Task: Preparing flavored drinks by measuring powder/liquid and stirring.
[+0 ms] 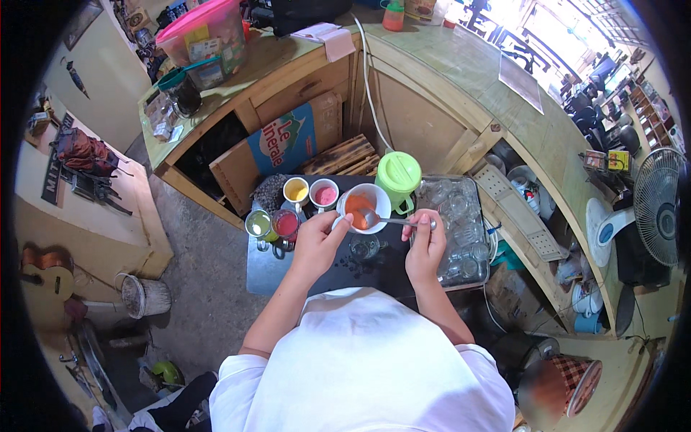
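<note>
My left hand (317,241) grips a white mug (378,196) tilted over the dark table, with orange stuff inside. Between the fingers of my right hand (426,248) is the handle of a metal spoon (393,221); its bowl dips into the mug. To the left stand a white mug with yellow contents (295,191) and another with pink contents (324,194). Nearer me are a glass mug with something green (258,225) and a glass mug with something red (285,225). Below the held mug stands a clear glass mug (365,247).
A lime-green lidded pitcher (399,176) stands just beyond my right hand. On the right, a tray (484,237) holds many clear glasses. A wooden counter (446,65) wraps around the far side, with a white cable (368,86) hanging down. A fan (651,209) stands at far right.
</note>
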`<action>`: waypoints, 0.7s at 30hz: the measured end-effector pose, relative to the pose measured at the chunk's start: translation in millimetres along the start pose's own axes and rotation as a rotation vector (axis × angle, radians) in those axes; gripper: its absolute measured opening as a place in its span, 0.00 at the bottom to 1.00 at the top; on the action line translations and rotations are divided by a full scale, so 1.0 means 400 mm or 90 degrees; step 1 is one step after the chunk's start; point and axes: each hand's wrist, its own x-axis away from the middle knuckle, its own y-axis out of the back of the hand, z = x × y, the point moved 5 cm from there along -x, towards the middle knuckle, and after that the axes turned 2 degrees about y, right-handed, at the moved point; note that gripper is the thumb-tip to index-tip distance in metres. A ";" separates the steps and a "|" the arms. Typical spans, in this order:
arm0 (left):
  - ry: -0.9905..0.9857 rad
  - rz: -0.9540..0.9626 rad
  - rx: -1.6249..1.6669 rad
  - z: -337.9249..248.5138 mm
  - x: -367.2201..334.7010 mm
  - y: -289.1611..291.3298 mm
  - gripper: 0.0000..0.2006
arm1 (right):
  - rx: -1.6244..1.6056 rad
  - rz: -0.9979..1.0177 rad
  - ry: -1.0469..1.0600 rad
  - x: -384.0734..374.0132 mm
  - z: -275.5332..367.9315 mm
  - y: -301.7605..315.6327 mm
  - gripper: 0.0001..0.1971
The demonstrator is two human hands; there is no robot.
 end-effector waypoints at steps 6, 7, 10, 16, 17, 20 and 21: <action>-0.014 0.007 -0.040 0.013 0.012 0.004 0.14 | -0.071 -0.052 -0.076 0.008 -0.026 0.005 0.12; 0.000 0.008 -0.027 0.017 0.014 0.003 0.14 | -0.089 -0.068 -0.101 0.009 -0.032 0.008 0.12; 0.023 0.012 -0.010 0.020 0.021 0.004 0.15 | -0.100 -0.100 -0.149 0.003 -0.030 0.012 0.11; 0.068 0.022 0.024 0.037 0.026 -0.001 0.16 | -0.087 -0.099 -0.151 -0.006 -0.047 0.028 0.11; 0.068 0.021 0.027 0.041 0.029 -0.001 0.16 | -0.087 -0.099 -0.151 -0.004 -0.047 0.028 0.11; 0.072 0.004 0.062 0.052 0.032 -0.003 0.19 | -0.087 -0.101 -0.150 -0.004 -0.049 0.027 0.11; 0.071 0.003 0.062 0.058 0.030 -0.004 0.19 | -0.094 -0.098 -0.157 -0.002 -0.052 0.026 0.11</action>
